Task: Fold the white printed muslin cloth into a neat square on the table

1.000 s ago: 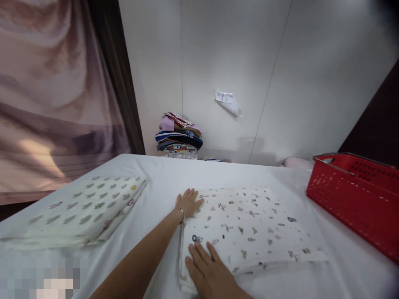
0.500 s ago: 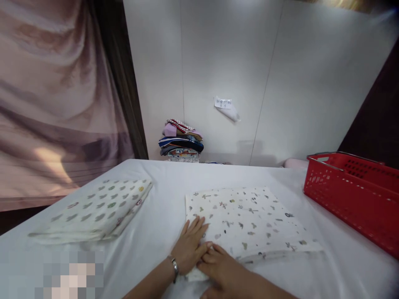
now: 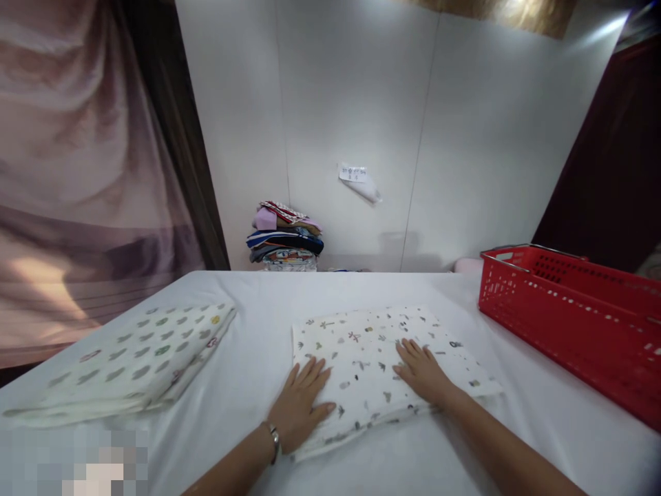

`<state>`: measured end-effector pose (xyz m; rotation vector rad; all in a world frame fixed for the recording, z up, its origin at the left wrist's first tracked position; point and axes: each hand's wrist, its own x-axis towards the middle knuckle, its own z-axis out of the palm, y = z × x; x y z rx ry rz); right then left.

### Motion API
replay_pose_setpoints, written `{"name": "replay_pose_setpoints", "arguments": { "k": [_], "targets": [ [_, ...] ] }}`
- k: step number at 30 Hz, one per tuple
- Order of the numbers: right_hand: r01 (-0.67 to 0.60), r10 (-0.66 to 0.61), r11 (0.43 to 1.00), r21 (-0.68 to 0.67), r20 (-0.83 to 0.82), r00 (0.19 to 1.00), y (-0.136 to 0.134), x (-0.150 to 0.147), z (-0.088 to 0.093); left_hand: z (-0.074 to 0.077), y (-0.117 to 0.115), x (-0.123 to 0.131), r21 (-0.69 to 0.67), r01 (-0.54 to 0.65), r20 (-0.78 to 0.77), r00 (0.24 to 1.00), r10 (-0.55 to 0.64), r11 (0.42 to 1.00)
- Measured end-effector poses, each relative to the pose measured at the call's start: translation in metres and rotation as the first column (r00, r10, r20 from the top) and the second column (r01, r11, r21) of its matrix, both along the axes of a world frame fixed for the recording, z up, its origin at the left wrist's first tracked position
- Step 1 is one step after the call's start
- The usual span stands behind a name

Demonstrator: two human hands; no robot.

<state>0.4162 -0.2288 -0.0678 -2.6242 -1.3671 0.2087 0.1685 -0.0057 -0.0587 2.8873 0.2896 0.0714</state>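
Observation:
A white cloth (image 3: 361, 358) with small plant and fruit prints lies folded flat on the white-covered table. My left hand (image 3: 302, 406), with a silver bracelet at the wrist, rests on its near left edge, fingers stretched out. On the cloth's right half, my right hand (image 3: 423, 372) lies flat with its fingers spread. Neither hand grips anything. Farther left is another folded cloth (image 3: 149, 351), white with grey cloud-like shapes and a few coloured ones; no hand touches it.
To the right on the table stands a red plastic basket (image 3: 562, 310) with metal handles. A stack of folded clothes (image 3: 286, 238) sits beyond the far edge, by the pale wall. A pink curtain (image 3: 82, 172) hangs at the left. A paper label (image 3: 356, 176) is on the wall.
My right hand has moved from beside my left hand at the near left corner out onto the cloth's right half. My left hand stays on the left edge. The view has shifted slightly right.

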Motion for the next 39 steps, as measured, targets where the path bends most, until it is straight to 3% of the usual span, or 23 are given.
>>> {"name": "replay_pose_setpoints", "arguments": {
  "k": [5,11,15,20,24,27,31,35,39],
  "targets": [
    [0.051,-0.052,0.997,0.054,0.024,0.998,-0.008,0.001,0.014,0.005,-0.004,0.002,0.011,-0.009,-0.050,0.999,0.009,1.000],
    [0.073,-0.071,0.996,-0.056,0.030,0.997,-0.019,0.007,0.004,0.013,-0.004,0.008,-0.032,-0.025,-0.091,0.996,0.022,0.999],
    [0.074,-0.075,0.996,-0.052,-0.027,0.997,-0.019,0.010,0.009,0.020,-0.012,0.011,-0.028,-0.073,-0.068,0.995,0.070,0.997],
    [0.107,-0.104,0.993,-0.040,0.075,0.992,-0.025,0.020,0.010,0.010,-0.023,0.005,0.027,-0.010,-0.036,0.999,0.011,1.000],
    [0.090,-0.088,0.991,-0.100,0.020,0.996,-0.026,0.026,0.008,0.008,-0.019,0.005,-0.016,-0.008,-0.071,0.997,0.007,1.000],
    [0.091,-0.091,0.993,-0.075,0.009,0.996,-0.020,0.035,0.014,0.019,-0.005,0.015,-0.058,-0.074,-0.087,0.994,0.069,0.996],
    [0.228,-0.229,0.973,0.030,0.058,0.972,-0.009,0.069,0.022,0.030,0.035,0.040,0.030,-0.311,0.001,0.950,0.311,0.950],
    [0.423,-0.423,0.904,0.052,-0.016,0.906,-0.004,0.119,0.024,0.025,0.081,0.069,0.017,-0.532,-0.030,0.846,0.532,0.847],
    [0.504,-0.502,0.863,0.018,-0.079,0.862,0.002,0.158,0.023,0.016,0.114,0.094,-0.004,-0.601,-0.136,0.792,0.595,0.799]
  ]
}}
